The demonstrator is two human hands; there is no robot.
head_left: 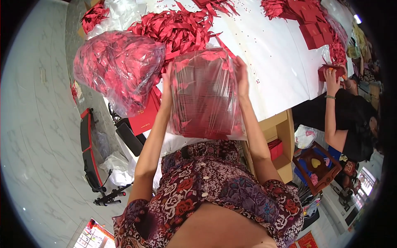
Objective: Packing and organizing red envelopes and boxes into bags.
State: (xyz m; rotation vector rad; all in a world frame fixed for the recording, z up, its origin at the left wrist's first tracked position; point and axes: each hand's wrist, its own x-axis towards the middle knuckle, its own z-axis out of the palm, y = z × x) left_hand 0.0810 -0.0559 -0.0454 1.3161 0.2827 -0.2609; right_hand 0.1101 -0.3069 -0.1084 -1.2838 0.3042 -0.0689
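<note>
Held upright in front of me at the table's near edge is a clear plastic bag (204, 95), packed with a block of stacked dark red pieces. Brighter red bits show along its top and left side. My left hand (166, 87) grips its left side, and my right hand (242, 79) grips its right side; some fingertips are hidden behind the plastic. Beside my left hand lies a bulging clear bag of red ribbon-like pieces (120, 68). Under that bag, partly covered, are flat red paper bags (145, 118).
Loose red ribbons (178, 31) heap on the white-covered table (279, 74). Red boxes (316, 35) stand far right, where a co-worker's hands (333, 78) hold another red box. An open carton (283, 144) is by my right forearm, near a wooden stool (318, 165).
</note>
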